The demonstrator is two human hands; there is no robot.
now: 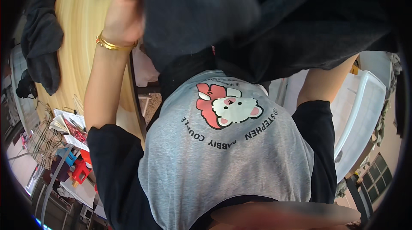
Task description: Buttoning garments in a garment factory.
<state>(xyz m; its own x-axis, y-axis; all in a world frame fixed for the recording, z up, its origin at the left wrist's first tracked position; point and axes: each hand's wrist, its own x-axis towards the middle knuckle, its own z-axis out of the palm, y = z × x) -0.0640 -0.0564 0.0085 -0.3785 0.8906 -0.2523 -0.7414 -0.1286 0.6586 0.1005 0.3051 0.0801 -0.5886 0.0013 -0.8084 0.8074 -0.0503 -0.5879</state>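
A large black piece of clothing (pixel 309 28) spreads across the upper part of the head view, in front of my body. Its left part is blurred by motion. My left hand (pixel 126 17), with gold bracelets at the wrist, grips this cloth at its left edge; the fingertips are hidden behind it. On the right, my forearm (pixel 324 79) runs up beneath the black cloth, which covers my right hand, so its fingers do not show.
A light wooden table (pixel 79 19) stands on the left, with another dark garment (pixel 43 45) hanging over its far-left edge. Papers (pixel 71 129) and a red plastic item (pixel 81 172) lie at lower left. A translucent white plastic bin (pixel 360 109) stands on the right.
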